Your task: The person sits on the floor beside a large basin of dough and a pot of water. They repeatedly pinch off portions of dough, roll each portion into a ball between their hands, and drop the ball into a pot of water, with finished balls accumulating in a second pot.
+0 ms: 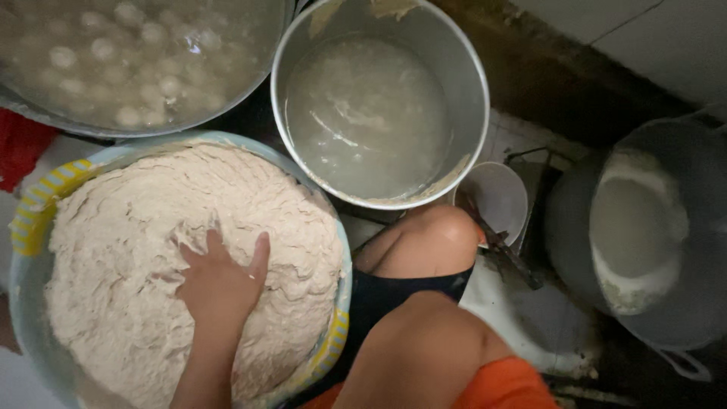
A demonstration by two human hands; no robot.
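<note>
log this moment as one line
left hand: pressed into pale dough | basin: full | right hand: not in view | metal pot: cloudy liquid

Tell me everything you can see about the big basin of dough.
The basin is wide, round and pale blue with yellow-striped rim patches; its lower edge runs out of frame. It is heaped with thick, pale beige dough whose surface is rough and torn. A hand presses flat into the dough, fingers spread. The basin sits beside a metal pot of cloudy water, close to the person's knee.

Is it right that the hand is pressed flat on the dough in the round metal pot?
Not quite. The head view shows the hand flat on the dough, but in the pale blue basin; the metal pot holds cloudy liquid.
</note>
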